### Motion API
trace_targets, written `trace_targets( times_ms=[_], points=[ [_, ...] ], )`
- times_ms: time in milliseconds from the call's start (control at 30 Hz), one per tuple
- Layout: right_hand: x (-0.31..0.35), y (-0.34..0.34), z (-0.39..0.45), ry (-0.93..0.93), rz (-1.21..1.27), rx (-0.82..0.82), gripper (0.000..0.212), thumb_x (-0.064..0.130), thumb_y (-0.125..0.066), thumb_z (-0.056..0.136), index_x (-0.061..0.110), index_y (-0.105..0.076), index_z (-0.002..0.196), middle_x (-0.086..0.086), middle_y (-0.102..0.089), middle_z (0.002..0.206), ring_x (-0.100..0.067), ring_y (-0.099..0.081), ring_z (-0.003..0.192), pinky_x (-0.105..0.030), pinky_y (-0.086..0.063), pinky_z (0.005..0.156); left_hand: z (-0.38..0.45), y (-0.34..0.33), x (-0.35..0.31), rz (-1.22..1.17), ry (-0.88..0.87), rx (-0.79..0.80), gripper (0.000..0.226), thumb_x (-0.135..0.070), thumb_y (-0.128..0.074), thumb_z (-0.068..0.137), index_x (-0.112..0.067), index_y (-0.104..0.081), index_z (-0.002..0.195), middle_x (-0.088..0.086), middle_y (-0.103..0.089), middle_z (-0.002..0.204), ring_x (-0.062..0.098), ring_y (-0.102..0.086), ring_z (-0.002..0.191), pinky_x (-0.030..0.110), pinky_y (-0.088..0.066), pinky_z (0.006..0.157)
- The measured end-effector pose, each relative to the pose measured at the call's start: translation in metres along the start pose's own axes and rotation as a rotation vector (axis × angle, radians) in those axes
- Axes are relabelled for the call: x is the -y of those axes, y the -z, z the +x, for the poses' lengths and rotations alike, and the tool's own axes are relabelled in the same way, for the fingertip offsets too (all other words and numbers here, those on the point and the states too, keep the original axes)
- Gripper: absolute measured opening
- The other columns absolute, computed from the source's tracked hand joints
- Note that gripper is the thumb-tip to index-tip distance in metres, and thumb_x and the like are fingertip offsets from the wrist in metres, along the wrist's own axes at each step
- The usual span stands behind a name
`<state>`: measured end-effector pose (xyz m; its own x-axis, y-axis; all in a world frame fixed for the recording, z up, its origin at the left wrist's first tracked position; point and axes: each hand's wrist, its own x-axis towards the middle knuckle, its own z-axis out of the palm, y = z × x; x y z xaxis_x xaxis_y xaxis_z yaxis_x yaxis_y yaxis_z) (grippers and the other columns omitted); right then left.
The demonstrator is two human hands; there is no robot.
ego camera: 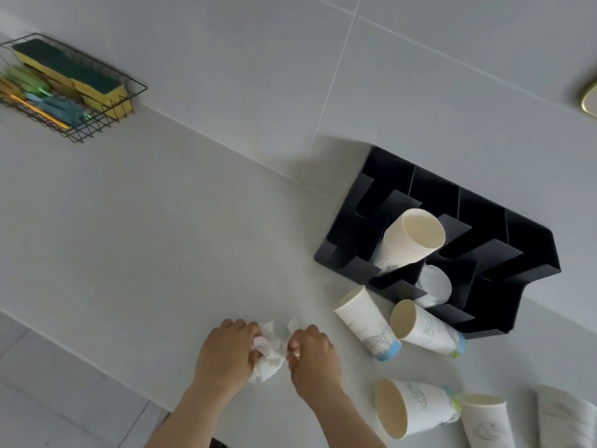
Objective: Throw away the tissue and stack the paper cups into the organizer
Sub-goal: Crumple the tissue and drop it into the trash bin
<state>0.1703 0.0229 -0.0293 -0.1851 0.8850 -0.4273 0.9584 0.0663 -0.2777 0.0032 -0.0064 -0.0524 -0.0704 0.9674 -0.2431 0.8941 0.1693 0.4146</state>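
Note:
A crumpled white tissue lies on the pale counter, gripped from both sides by my left hand and my right hand. To the right stands a black cup organizer against the wall; one slot holds a leaning stack of paper cups, and white lids sit in a front slot. Loose paper cups lie on their sides near it: one and another just before the organizer, and more cups along the bottom right.
A black wire basket with sponges and small utensils hangs on the tiled wall at the upper left. The counter's front edge runs diagonally past my forearms, with floor below it. A gold-rimmed object shows at the right edge.

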Motion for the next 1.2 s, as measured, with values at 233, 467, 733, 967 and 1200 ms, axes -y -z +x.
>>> trace_targets(
  times_ms=[233, 467, 733, 967, 1200],
  points=[
    [0.000, 0.000, 0.004, -0.192, 0.448, -0.036, 0.028, 0.016, -0.074, 0.082, 0.028, -0.059, 0.104, 0.013, -0.066, 0.087, -0.018, -0.068, 0.087, -0.031, -0.055, 0.073, 0.014, 0.004, -0.012, -0.214, 0.111, -0.044, 0.015, -0.016, -0.060, 0.084, -0.021, -0.046, 0.086, -0.006, -0.056, 0.075, 0.020, -0.057, 0.068, 0.029, -0.041, 0.058],
    [0.009, 0.014, 0.002, -0.289, 0.780, -0.136, 0.023, 0.006, -0.071, 0.085, 0.025, -0.080, 0.096, 0.006, -0.076, 0.082, -0.005, -0.067, 0.068, -0.013, -0.049, 0.057, 0.010, 0.016, -0.038, -0.535, 0.104, -0.079, 0.021, -0.018, -0.068, 0.084, -0.029, -0.051, 0.090, -0.008, -0.066, 0.068, 0.008, -0.062, 0.059, 0.020, -0.043, 0.050],
    [0.019, 0.030, -0.008, -0.313, 0.935, -0.071, 0.041, -0.004, -0.052, 0.083, 0.022, -0.084, 0.082, -0.010, -0.079, 0.078, -0.025, -0.074, 0.073, -0.039, -0.066, 0.074, -0.014, 0.025, -0.038, -0.910, 0.181, -0.001, 0.012, -0.035, -0.066, 0.086, -0.029, -0.073, 0.079, -0.017, -0.076, 0.083, -0.006, -0.068, 0.083, 0.019, -0.047, 0.067],
    [0.038, 0.031, -0.028, -0.189, 1.073, 0.100, 0.014, 0.017, -0.069, 0.094, 0.022, -0.082, 0.097, -0.006, -0.081, 0.102, -0.026, -0.078, 0.097, -0.042, -0.065, 0.087, -0.030, 0.025, -0.023, -0.998, 0.284, -0.159, 0.037, -0.027, -0.087, 0.074, -0.029, -0.060, 0.098, -0.011, -0.075, 0.089, 0.003, -0.072, 0.080, 0.015, -0.052, 0.063],
    [0.051, 0.010, -0.048, -0.160, 1.106, 0.044, 0.016, -0.003, -0.073, 0.087, 0.009, -0.083, 0.090, -0.016, -0.081, 0.094, -0.035, -0.079, 0.087, -0.050, -0.066, 0.078, -0.071, 0.021, 0.003, -0.893, 0.195, -0.122, 0.028, -0.034, -0.081, 0.080, -0.030, -0.070, 0.105, -0.017, -0.067, 0.109, -0.003, -0.066, 0.095, 0.019, -0.054, 0.080]
  ],
)
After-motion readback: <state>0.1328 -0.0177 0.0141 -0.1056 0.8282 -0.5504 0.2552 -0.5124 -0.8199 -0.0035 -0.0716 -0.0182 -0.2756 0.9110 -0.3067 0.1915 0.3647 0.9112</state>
